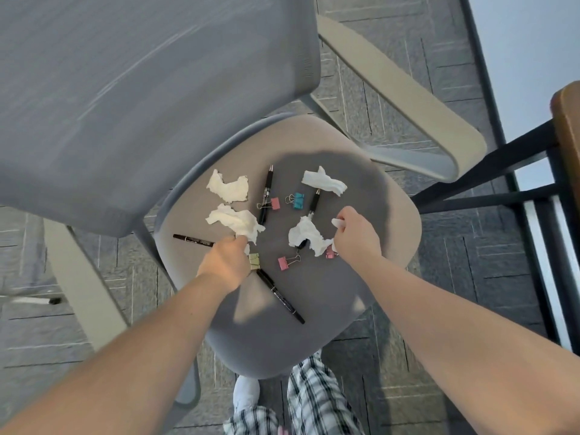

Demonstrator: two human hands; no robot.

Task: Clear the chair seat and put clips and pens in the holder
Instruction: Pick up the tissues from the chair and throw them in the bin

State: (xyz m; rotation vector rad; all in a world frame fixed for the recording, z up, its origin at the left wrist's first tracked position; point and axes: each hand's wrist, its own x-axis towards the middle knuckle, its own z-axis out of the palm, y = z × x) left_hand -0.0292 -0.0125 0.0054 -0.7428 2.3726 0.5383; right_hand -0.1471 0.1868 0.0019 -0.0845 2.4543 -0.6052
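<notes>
The grey chair seat [361,296] holds crumpled white tissues, black pens and binder clips. My left hand [227,262] pinches the near end of a crumpled tissue [233,219], over a green clip [255,260]. My right hand [356,235] grips a small tissue scrap [338,222] beside another crumpled tissue [306,235]. Pink clips lie at the seat's middle [275,203], near my wrist [284,263] and under my right hand [329,253]; a blue clip [298,200] lies further back. Black pens lie at the left [191,240], front [281,296] and back [267,189], [314,204]. No holder is in view.
Two more tissues lie at the back of the seat [229,189], [324,182]. The chair's mesh backrest [141,98] fills the upper left and its armrests [408,95] flank the seat. A wooden table edge [568,120] with dark legs stands at the right. Carpet floor surrounds the chair.
</notes>
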